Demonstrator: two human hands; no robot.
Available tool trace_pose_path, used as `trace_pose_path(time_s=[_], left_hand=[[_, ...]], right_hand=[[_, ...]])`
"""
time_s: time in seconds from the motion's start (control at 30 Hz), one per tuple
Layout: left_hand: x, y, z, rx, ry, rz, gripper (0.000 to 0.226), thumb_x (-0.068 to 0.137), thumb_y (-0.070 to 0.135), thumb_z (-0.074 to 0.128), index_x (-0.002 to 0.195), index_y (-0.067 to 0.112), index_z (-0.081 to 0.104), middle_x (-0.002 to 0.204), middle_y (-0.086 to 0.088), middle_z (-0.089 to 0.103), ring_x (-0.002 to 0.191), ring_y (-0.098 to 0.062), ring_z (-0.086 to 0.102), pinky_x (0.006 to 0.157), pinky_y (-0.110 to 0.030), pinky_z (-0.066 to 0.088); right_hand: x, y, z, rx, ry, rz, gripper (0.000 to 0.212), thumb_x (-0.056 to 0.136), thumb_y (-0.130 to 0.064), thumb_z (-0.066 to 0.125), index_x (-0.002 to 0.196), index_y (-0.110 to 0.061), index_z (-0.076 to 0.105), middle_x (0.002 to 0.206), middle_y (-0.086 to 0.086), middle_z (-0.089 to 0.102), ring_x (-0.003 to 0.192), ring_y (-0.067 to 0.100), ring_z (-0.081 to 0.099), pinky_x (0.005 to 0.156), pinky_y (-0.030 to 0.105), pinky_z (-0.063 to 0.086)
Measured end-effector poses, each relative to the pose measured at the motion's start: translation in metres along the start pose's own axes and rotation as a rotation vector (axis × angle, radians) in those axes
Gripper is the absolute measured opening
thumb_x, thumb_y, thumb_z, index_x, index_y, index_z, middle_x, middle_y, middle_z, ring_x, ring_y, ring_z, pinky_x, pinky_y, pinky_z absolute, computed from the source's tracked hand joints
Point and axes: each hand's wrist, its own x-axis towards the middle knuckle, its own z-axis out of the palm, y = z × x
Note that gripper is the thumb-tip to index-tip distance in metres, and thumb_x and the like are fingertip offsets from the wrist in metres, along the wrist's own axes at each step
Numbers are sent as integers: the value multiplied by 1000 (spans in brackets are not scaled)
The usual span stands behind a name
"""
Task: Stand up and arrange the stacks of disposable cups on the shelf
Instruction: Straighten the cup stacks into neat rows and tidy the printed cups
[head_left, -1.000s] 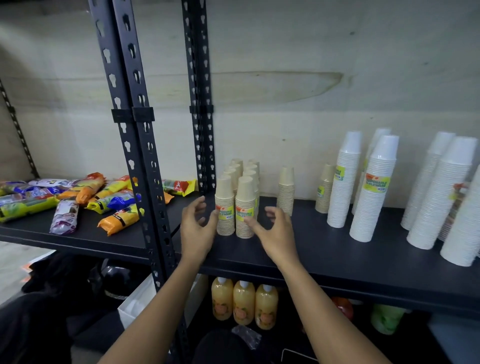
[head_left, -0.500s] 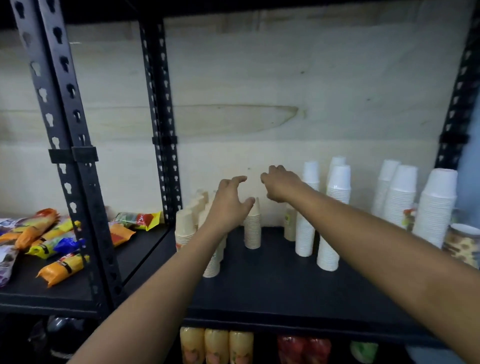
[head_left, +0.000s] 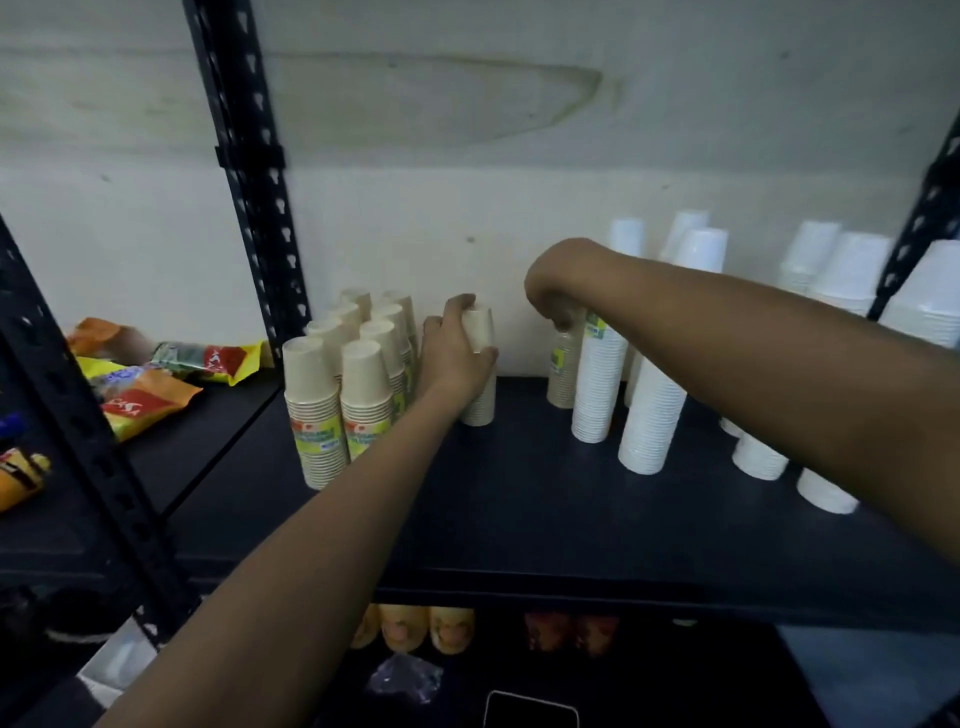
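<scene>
Left hand (head_left: 453, 358) fingers curl round 1 loose tan stack (head_left: 479, 408) just right of the grouped block (head_left: 337, 410). Right hand (head_left: 555, 291) pinches a 2nd tan stack (head_left: 562, 379) farther right. I judge both still need placing.

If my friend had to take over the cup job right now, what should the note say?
Left hand: grips the middle stack, which stands upright on the shelf.
Right hand: curled over the top of the labelled stack beside the white stacks; it seems to pinch it.
Done: the tan group stands in rows at the left.
Left: probably bring both held stacks over to the tan group, then tidy the white stacks.
</scene>
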Motion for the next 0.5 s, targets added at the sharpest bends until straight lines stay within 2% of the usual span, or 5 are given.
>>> trace_pose_path(time_s=[0.1,0.17,0.23,0.37,0.5], left_hand=[[0,-1,-1,-8,17,8,69,89,19,75,148,30,41,133,-11,53,123,-29,54,102,-38,45],[-2,0,-2,-18,31,9,70,90,18,74,150,29,40,137,-10,53,126,-28,54,104,-38,45],[-5,3,-4,-50,53,0,75,90,15,75,153,29,36,143,-9,51,129,-28,53,107,-40,45],[-13,14,-17,-114,99,22,84,89,16,76,157,27,28,145,-8,52,131,-26,54,103,-33,42],[-36,32,-34,-122,159,108,85,89,22,78,157,26,29,142,-8,56,127,-25,57,105,-36,46]], right_hand=[[1,1,2,-19,100,-7,32,89,-31,74,115,-12,72,87,-1,57,87,22,64,80,37,57],[-3,1,0,7,150,-27,28,88,-27,74,110,-11,71,80,-1,51,83,21,61,75,36,56],[-7,0,-3,56,194,-68,29,88,-24,74,114,-13,71,88,0,57,92,23,63,79,37,57],[-22,11,-12,280,281,-181,30,91,-18,71,121,-20,71,125,3,63,113,23,60,81,32,50],[-53,26,-15,624,387,-235,24,89,-22,75,111,-30,71,123,-3,61,115,18,58,85,33,48]])
